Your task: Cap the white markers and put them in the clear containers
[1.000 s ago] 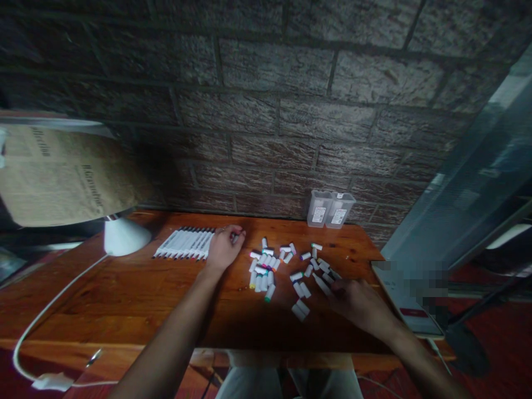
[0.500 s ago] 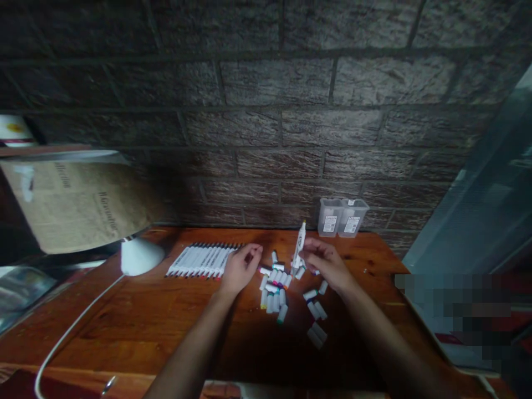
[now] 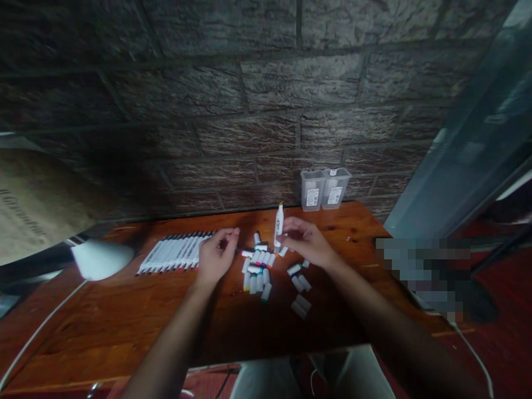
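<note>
A white marker (image 3: 279, 224) stands upright in my right hand (image 3: 310, 241), pinched between thumb and fingers. Its bare yellowish tip points up. My left hand (image 3: 216, 252) is closed, thumb and forefinger together; whether something small is between them I cannot make out. It is beside the right end of a row of white markers (image 3: 170, 255) with dark ends, laid side by side. Between and below the hands lie several loose white marker caps (image 3: 260, 280) with coloured bands, and more caps (image 3: 301, 306) lie to the right.
Two clear plastic containers (image 3: 324, 191) with labels stand by the brick wall (image 3: 266, 133). At the left is a lamp with a white base (image 3: 103, 259) and a printed shade (image 3: 37, 205); its white cord (image 3: 45, 327) crosses the wooden table (image 3: 103, 338).
The view has shifted right and down, so the table things appear further left and higher. My right hand still holds the marker upright; my left hand stays closed beside the row.
</note>
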`<state>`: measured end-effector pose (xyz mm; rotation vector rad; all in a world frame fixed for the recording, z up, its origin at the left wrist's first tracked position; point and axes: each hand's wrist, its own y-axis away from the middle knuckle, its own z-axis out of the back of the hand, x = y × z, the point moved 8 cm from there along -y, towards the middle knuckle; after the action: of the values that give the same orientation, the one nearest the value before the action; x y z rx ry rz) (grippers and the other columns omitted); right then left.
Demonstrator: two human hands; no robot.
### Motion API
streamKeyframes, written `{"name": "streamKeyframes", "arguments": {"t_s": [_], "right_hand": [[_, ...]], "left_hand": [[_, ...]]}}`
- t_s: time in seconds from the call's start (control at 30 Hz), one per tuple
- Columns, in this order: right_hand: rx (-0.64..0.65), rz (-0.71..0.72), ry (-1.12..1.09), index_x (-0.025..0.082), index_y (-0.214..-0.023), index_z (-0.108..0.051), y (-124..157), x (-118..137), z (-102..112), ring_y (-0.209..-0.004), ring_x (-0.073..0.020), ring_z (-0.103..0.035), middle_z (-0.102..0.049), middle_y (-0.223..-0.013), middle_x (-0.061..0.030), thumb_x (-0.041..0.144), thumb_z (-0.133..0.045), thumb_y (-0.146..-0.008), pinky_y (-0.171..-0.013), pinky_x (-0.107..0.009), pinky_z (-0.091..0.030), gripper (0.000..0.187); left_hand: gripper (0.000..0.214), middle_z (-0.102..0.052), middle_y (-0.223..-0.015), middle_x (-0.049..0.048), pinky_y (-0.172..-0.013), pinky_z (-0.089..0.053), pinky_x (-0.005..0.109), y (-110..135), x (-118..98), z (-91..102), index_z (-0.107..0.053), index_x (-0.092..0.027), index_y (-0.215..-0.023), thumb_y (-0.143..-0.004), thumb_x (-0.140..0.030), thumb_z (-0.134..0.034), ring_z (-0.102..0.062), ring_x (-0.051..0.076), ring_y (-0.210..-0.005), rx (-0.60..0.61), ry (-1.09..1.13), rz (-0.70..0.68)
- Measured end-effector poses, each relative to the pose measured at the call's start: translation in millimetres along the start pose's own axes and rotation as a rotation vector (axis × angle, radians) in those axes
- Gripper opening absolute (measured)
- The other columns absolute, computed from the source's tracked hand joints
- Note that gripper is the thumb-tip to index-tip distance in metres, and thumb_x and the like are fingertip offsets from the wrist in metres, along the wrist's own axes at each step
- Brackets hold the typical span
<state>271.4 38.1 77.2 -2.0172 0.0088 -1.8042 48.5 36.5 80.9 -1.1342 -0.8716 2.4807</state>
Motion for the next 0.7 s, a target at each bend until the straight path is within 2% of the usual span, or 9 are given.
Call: {"name": "streamKeyframes", "arguments": {"t_s": [0.07, 0.17, 0.23, 0.33, 0.4, 0.47, 0.57, 0.7], "right_hand": [[-0.030, 0.073, 0.046, 0.020, -0.090, -0.065, -1.0, 2.6, 2.8, -0.069, -0.0110, -0.063, -0.069, -0.086, 0.0005, 0.031, -0.077, -0.072, -0.063, -0.023, -0.049, 0.024], [-0.071, 0.177, 0.203, 0.021, -0.096, -0.066, 0.4, 9.1, 6.1, -0.063, -0.0089, -0.059, -0.070, -0.090, 0.0005, 0.029, -0.072, -0.078, -0.060, -0.022, -0.047, 0.021], [-0.059, 0.302, 0.368, 0.021, -0.098, -0.068, 4.1, 19.5, 3.6, -0.063, -0.0087, -0.058, -0.069, -0.094, -0.0008, 0.023, -0.068, -0.082, -0.060, -0.022, -0.048, 0.017], [-0.009, 0.510, 0.578, 0.022, -0.099, -0.070, 13.1, 34.2, -5.6, -0.080, -0.0122, -0.064, -0.069, -0.102, -0.0042, 0.015, -0.061, -0.085, -0.070, -0.024, -0.052, 0.018], [0.013, 0.586, 0.662, 0.023, -0.101, -0.071, 18.0, 37.4, -11.1, -0.095, -0.0149, -0.066, -0.069, -0.108, -0.0056, 0.014, -0.058, -0.087, -0.081, -0.026, -0.053, 0.021], [0.025, 0.628, 0.720, 0.024, -0.101, -0.071, 21.4, 37.0, -15.9, -0.102, -0.0157, -0.067, -0.069, -0.111, -0.0054, 0.014, -0.056, -0.090, -0.089, -0.028, -0.053, 0.022], [0.054, 0.654, 0.774, 0.026, -0.103, -0.072, 24.1, 33.2, -22.9, -0.102, -0.0151, -0.067, -0.069, -0.113, -0.0044, 0.015, -0.055, -0.092, -0.091, -0.028, -0.053, 0.023], [0.064, 0.643, 0.815, 0.028, -0.109, -0.072, 24.3, 28.1, -26.5, -0.102, -0.0148, -0.067, -0.069, -0.115, -0.0034, 0.016, -0.054, -0.093, -0.091, -0.028, -0.054, 0.027]], "left_hand": [[0.025, -0.063, -0.065, -0.0004, -0.066, -0.046, 0.024, -1.2, 1.7, -1.3, -0.068, -0.016, -0.087, -0.091, -0.037, -0.057, -0.059, 0.013, -0.062, -0.001, 0.034, 0.022], [0.023, -0.062, -0.062, -0.0014, -0.065, -0.046, 0.023, -3.5, 4.9, -5.7, -0.068, -0.016, -0.090, -0.089, -0.037, -0.059, -0.057, 0.012, -0.059, 0.013, 0.150, 0.096], [0.024, -0.059, -0.059, -0.0023, -0.062, -0.045, 0.023, -4.4, 7.0, -10.1, -0.067, -0.016, -0.090, -0.087, -0.039, -0.061, -0.055, 0.011, -0.057, 0.033, 0.273, 0.167], [0.029, -0.061, -0.062, 0.0003, -0.060, -0.045, 0.022, -3.5, 8.5, -18.6, -0.067, -0.016, -0.079, -0.085, -0.045, -0.063, -0.057, 0.012, -0.061, 0.101, 0.437, 0.270], [0.033, -0.066, -0.067, 0.0030, -0.060, -0.045, 0.023, -1.6, 6.6, -22.9, -0.067, -0.016, -0.073, -0.084, -0.047, -0.065, -0.058, 0.012, -0.062, 0.155, 0.495, 0.307], [0.032, -0.070, -0.070, 0.0044, -0.057, -0.044, 0.023, 1.0, 1.3, -27.5, -0.069, -0.016, -0.075, -0.083, -0.047, -0.066, -0.055, 0.012, -0.059, 0.238, 0.520, 0.312], [0.031, -0.074, -0.075, 0.0057, -0.058, -0.046, 0.024, 7.2, -9.8, -36.8, -0.072, -0.015, -0.082, -0.082, -0.046, -0.068, -0.057, 0.012, -0.059, 0.408, 0.541, 0.313], [0.033, -0.076, -0.077, 0.0051, -0.058, -0.049, 0.025, 12.4, -19.6, -41.1, -0.073, -0.016, -0.090, -0.075, -0.045, -0.076, -0.063, 0.014, -0.061, 0.482, 0.576, 0.317]]}}
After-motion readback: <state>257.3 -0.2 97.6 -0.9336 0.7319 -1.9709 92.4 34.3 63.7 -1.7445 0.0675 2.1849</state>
